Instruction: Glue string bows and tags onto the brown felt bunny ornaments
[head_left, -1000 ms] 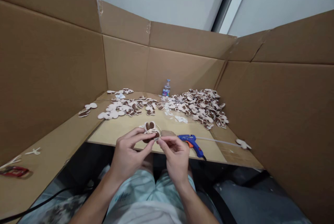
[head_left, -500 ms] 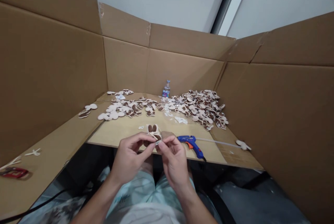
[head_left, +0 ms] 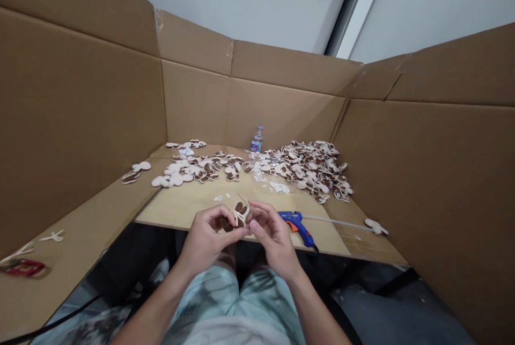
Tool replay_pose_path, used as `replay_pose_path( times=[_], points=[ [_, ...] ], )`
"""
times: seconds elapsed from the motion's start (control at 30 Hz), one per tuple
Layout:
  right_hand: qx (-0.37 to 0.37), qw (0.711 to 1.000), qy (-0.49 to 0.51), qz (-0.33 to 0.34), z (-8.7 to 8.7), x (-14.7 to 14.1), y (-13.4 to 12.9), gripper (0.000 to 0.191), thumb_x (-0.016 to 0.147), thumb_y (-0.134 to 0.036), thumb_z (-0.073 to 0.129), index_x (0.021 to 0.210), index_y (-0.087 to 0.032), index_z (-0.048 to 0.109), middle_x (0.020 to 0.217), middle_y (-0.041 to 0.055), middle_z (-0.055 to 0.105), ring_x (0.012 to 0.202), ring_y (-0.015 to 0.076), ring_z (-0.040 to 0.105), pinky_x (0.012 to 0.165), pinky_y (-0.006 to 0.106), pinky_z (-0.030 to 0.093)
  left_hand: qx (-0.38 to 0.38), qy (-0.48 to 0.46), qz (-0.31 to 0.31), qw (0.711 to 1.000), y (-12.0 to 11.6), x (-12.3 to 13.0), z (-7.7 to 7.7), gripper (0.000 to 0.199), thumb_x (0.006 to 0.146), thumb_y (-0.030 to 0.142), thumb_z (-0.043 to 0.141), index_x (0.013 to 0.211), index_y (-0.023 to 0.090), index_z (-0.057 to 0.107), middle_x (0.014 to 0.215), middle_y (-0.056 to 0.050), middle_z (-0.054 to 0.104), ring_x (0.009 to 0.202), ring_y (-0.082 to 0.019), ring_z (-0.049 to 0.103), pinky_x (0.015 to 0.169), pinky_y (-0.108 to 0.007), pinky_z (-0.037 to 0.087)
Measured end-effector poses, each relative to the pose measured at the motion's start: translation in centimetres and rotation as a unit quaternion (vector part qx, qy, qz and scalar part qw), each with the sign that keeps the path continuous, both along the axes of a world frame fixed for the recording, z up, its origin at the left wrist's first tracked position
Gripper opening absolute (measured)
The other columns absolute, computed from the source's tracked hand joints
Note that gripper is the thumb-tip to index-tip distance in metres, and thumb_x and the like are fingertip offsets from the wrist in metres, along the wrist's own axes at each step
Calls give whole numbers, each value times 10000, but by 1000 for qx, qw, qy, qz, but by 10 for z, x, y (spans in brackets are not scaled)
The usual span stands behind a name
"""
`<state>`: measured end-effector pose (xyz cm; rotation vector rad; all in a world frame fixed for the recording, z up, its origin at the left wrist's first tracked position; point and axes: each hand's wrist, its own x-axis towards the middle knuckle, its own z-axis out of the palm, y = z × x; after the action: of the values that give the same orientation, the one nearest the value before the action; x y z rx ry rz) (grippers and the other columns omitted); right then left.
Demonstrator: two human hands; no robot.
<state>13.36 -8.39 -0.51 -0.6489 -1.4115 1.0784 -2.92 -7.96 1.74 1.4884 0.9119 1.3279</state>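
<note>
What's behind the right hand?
Past the right hand you can see bare pale board and the blue glue gun, with its trigger and grip showing. The gun's front end isn't visible; the hand seems to cover it, plus whatever lies there.

- To my left, a tall brown cardboard wall (head_left: pixel 80 103) rises, creased lengthwise.
- In front of me stands a creased cardboard back panel (head_left: pixel 195 98), with shiny tape near its upper seams.
- On my right, another cardboard wall (head_left: pixel 438 173) closes the side.
- Above the cardboard I see a smooth, pale grey surface (head_left: pixel 241 1), a dark slanting gap (head_left: pixel 346 7) and a whitish strip (head_left: pixel 367 12).
- My tabletop (head_left: pixel 177 205) is pale and wood-like, with brown cardboard at both sides.
- Below its edge it is dim, and I cannot make out the floor clearly.
- Soft light leaves a slanting shadow across the back panel.
</note>
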Motion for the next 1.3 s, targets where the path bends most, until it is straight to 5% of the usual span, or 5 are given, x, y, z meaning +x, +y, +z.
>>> replay_pose_path(
  times=[0.53,0.67,0.77,0.97,1.3],
  points=[
    [-111,972,-207,12,-14,38,19,448,864,-560,535,723,-155,663,556,-13,571,501,108,500,506,221,394,-170,105,-146,969,9,0,-19,275,494,193,859,750,186,759,899,-73,780,845,-242,715,777,-313,523],
    [-47,947,-232,-215,9,84,31,455,863,-578,501,929,-170,693,840,72,701,770,191,638,685,284,486,-120,129,-48,983,19,-12,-17,127,694,316,736,653,197,729,1157,-90,720,1086,-262,658,942,-336,473],
    [3,857,-315,-409,21,120,34,537,880,-513,485,1307,-192,537,1133,123,675,964,245,647,833,366,483,-61,152,12,986,28,-15,-20,214,773,386,647,715,205,745,1008,-75,769,995,-254,691,892,-337,504],
    [-104,733,-558,-375,-20,135,33,372,806,-296,628,1104,-76,665,1052,204,712,992,306,661,819,335,484,48,198,52,978,43,3,-42,263,828,393,576,800,206,760,947,-56,775,931,-229,702,826,-308,534],
    [-71,742,-577,-333,-59,131,40,244,878,-240,542,1009,-95,689,972,169,718,941,267,668,822,301,464,67,248,181,949,115,-20,-64,204,692,375,673,638,178,675,740,-91,754,677,-242,684,648,-343,531]
  ],
)
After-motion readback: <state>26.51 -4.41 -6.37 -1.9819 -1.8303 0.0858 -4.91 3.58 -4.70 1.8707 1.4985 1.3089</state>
